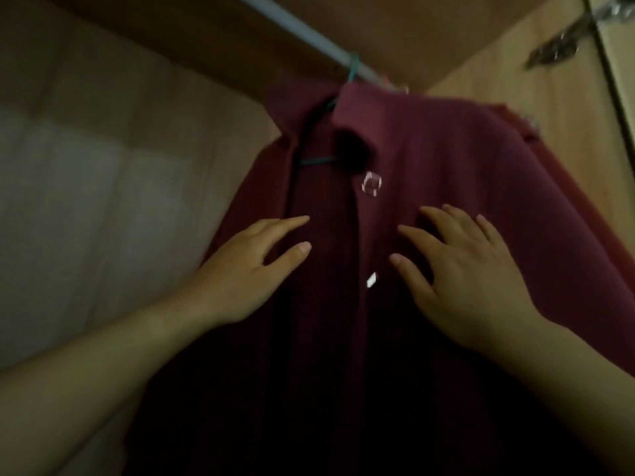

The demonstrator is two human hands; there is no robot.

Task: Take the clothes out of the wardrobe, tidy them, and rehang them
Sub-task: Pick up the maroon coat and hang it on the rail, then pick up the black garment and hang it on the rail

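Under the rail point(302, 27), one maroon shirt point(446, 173) hangs on one teal hanger point(352, 68); two hands, left hand point(247, 273) and right hand point(460, 269), rest flat, fingers spread.

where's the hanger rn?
Head view, top centre: the teal hanger hooks over the grey rail, its body inside the collar of the maroon shirt, above the left hand and right hand.
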